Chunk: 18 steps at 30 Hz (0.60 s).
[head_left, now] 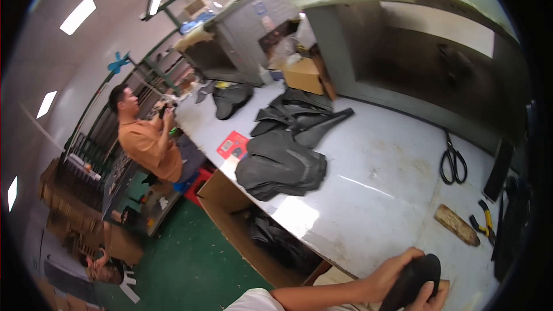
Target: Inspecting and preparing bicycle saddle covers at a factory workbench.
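Observation:
Both of my hands hold a black, oval, sole-shaped piece (413, 281) at the near edge of the grey worktable (374, 196). My left hand (390, 273) grips its left side, fingers curled over the top. Only part of my right hand (435, 297) shows beneath the piece, at the frame's lower edge, where it cups the lower right end. A stack of similar black flat pieces (282, 164) lies on the table farther left, apart from my hands. Another heap of black pieces (299, 116) sits behind it.
Black scissors (453, 162), a brown worn block (457, 224) and yellow-handled pliers (485, 223) lie on the table's right side. A red packet (233, 145) sits at its left edge. An open cardboard box (253, 236) stands below. A person in an orange shirt (148, 145) stands at left.

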{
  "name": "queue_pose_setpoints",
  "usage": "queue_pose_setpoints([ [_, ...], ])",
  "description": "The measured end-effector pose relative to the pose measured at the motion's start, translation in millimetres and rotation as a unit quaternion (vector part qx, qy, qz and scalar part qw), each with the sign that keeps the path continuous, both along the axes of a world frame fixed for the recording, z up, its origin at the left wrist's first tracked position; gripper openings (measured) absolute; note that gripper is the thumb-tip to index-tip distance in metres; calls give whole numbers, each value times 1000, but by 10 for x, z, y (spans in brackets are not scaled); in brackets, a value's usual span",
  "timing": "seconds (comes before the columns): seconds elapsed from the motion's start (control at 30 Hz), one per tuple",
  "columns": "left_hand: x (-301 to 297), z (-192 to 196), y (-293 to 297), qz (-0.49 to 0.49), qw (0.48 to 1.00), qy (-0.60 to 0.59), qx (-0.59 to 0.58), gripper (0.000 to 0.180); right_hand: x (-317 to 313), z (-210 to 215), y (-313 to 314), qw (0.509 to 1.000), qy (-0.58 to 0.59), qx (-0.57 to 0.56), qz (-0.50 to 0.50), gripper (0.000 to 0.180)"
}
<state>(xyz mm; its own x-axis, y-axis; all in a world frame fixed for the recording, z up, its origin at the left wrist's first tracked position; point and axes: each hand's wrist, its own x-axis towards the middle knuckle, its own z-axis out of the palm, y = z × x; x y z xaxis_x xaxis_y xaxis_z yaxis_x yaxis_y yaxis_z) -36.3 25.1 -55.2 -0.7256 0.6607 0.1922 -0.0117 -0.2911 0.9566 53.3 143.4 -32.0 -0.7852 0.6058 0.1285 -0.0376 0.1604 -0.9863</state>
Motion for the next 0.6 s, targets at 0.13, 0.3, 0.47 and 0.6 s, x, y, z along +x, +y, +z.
queue_pose_setpoints([
  [0.13, 192, -102, -76, -21, 944, -261, 200, 64, -189, -18, -44, 959, 84, 269, -19, 25],
  [0.3, 18, 564, -189, -41, 954, -296, -29, 70, -291, 41, 13, 995, 22, 30, 89, 20],
  [0.47, 109, 589, 2, 20, 965, -261, 25, 58, -187, 194, 180, 984, 6, -108, 139, 19],
  [0.6, -14, 572, -106, -52, 976, -160, -137, 53, -122, 219, 276, 976, 0, -185, 116, 24],
])
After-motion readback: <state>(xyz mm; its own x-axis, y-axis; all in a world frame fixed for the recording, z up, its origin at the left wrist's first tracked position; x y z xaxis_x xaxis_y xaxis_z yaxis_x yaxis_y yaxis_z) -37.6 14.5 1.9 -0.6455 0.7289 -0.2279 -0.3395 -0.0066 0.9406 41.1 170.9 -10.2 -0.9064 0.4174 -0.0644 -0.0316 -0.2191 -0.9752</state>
